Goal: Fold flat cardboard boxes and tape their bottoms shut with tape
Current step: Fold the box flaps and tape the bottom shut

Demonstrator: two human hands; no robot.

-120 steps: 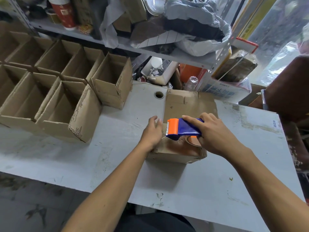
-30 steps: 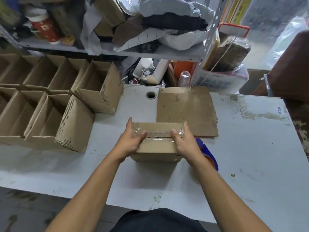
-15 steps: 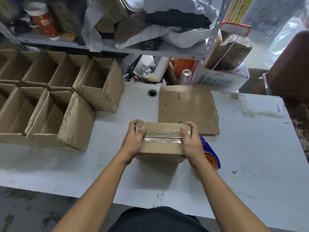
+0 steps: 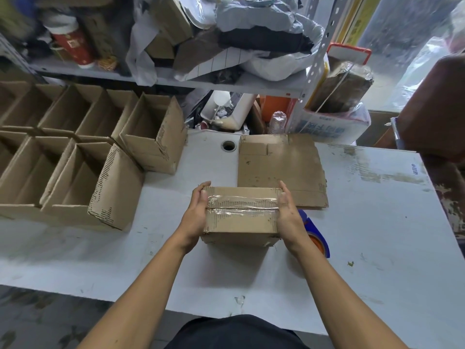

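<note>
A strip of clear tape (image 4: pixel 242 206) is seen laid along the centre seam of the small cardboard box (image 4: pixel 241 215), which sits bottom-up near the middle of the grey table (image 4: pixel 377 235), so the taping of this one is judged done or all but done. Finished open boxes (image 4: pixel 75 157) are lined up in two rows at the left, the nearest of them tipped on its side, and a stack of flat box blanks (image 4: pixel 279 167) is left just beyond the taped box, partly overlapped by it in the view; more folding and taping is therefore judged to be left. The box is held between both hands from its short ends. The left hand (image 4: pixel 197 212) is pressed against the left end, fingers curled over the far top corner and thumb laid on the tape end. The right hand (image 4: pixel 286 212) is set against the right end in mirror fashion, fingers hooked over the far edge and thumb resting on the top face by the tape. Both forearms are stretched forward from the near edge, converging on the box. The blue tape dispenser (image 4: pixel 315 233) is left lying on the table just right of the right wrist, held by nobody. Turning the box upright and setting it with the others is the likely next call.
</note>
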